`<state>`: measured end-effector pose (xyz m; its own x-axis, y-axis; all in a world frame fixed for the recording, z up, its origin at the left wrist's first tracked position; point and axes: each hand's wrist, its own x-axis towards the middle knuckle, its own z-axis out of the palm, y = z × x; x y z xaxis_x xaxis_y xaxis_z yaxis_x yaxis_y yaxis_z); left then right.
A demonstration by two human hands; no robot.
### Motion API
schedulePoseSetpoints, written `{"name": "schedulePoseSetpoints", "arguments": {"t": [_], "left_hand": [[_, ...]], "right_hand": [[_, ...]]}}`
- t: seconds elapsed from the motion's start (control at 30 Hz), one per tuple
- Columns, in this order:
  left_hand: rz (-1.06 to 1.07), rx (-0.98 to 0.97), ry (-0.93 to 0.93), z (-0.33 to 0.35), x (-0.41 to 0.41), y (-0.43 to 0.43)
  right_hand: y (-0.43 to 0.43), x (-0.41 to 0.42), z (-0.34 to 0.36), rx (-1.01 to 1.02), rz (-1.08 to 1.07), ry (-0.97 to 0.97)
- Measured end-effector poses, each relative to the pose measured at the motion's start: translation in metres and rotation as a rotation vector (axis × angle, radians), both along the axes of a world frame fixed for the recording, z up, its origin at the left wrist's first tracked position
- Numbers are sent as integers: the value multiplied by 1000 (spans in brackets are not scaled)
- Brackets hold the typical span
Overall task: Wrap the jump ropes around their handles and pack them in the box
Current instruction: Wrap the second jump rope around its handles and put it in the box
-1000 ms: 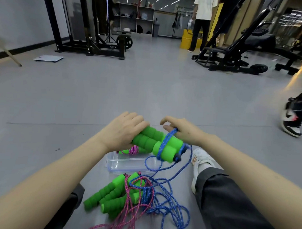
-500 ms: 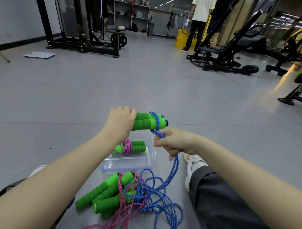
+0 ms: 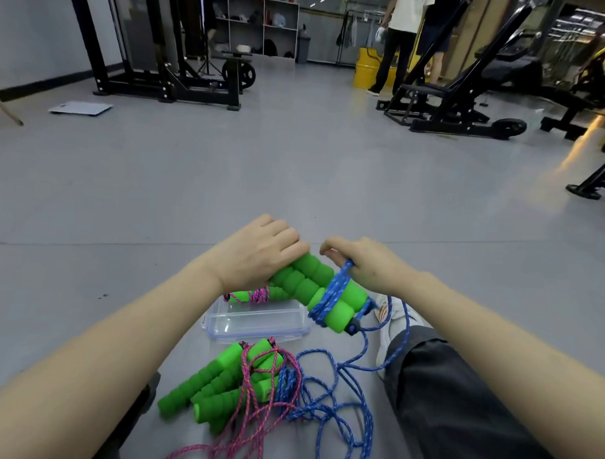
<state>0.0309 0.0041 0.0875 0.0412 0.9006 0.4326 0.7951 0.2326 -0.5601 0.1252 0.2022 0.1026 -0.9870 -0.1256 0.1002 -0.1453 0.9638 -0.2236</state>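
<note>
The left grip (image 3: 255, 253) curls over the far ends of a pair of green foam handles (image 3: 306, 281) while the right grip (image 3: 365, 266), fingers bent, pinches the blue rope (image 3: 331, 297) where it crosses the handles' near ends, in a head-camera view of a person seated on a grey gym floor (image 3: 296, 167). Several turns of the blue rope circle the paired handles, which are held tilted in the air just above the right end of a clear plastic box (image 3: 256, 325). The rest of the rope hangs from the handles' lower tips and falls in loose coils on the floor beside a dark trouser leg (image 3: 459, 406) and a white shoe (image 3: 385, 311). Inside the box lies a wrapped bundle (image 3: 254, 294) of green handles bound with pink cord, partly hidden by the left wrist. In front of the box, nearer the camera, a pile of loose green handles (image 3: 217, 384) rests on the floor, tangled with a pink rope (image 3: 253, 416) and the blue coils. In the background stand a black weight rack (image 3: 163, 52), an incline bench (image 3: 453, 93), a yellow bin (image 3: 368, 68) and a person in a white shirt (image 3: 400, 37).
</note>
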Motion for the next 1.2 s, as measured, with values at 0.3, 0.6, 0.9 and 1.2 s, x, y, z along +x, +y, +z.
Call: {"name": "schedulePoseSetpoints", "arguments": {"t": [0.3,0.6,0.9,1.2], "left_hand": [[144,309,-263,3,11,13],[730,116,-84,-8,-11,-18],[165,-39,14,-13,1,-13],[34,254,-244,3,17,5]], "right_hand": [[-28,0,-16,-555,-158,-411],[-38,1,19,-527,-39,-520],[-18,-5,19,218,17,125],[1,4,-6,-19,-124,-375]]}}
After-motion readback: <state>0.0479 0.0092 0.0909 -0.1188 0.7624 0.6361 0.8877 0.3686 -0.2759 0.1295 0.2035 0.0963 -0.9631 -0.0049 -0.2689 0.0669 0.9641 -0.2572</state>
